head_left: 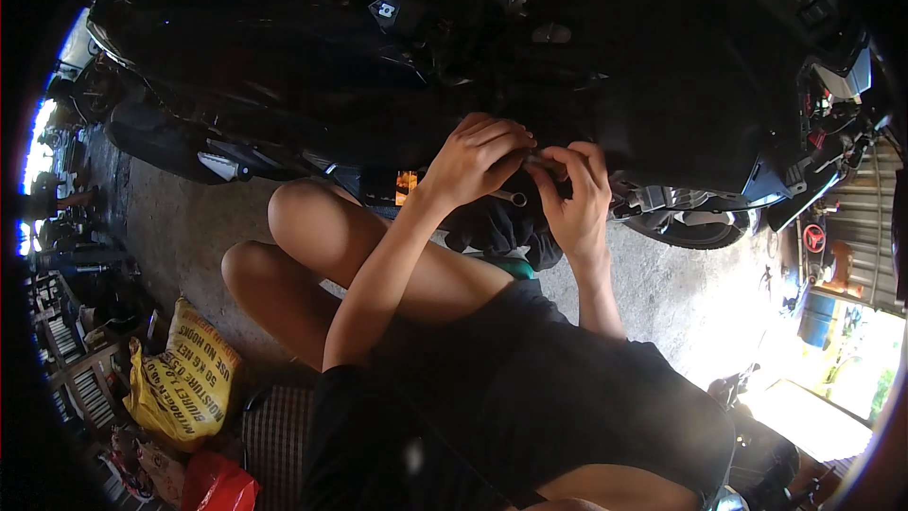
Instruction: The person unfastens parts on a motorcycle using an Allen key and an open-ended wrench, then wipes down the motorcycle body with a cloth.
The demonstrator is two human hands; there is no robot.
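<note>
My left hand (478,159) and my right hand (579,191) meet in front of the black motorcycle (662,104). Both have their fingertips pinched together around something small between them, too small and too shaded to name. Just below the fingers shows the ring end of a metal wrench (516,199); the rest of it is hidden or lost in shadow. Under that lies a bunched dark cloth (518,235), beside my bent knee. An orange-and-black box or label (405,187) sits left of my left wrist.
The motorcycle's body spans the far side, with a wheel (695,230) low at the right. On the concrete floor (170,218) at left stands a yellow sack (184,383), near a red plastic bag (219,484) and a checked seat (279,435). A corrugated wall (872,237) rises at right.
</note>
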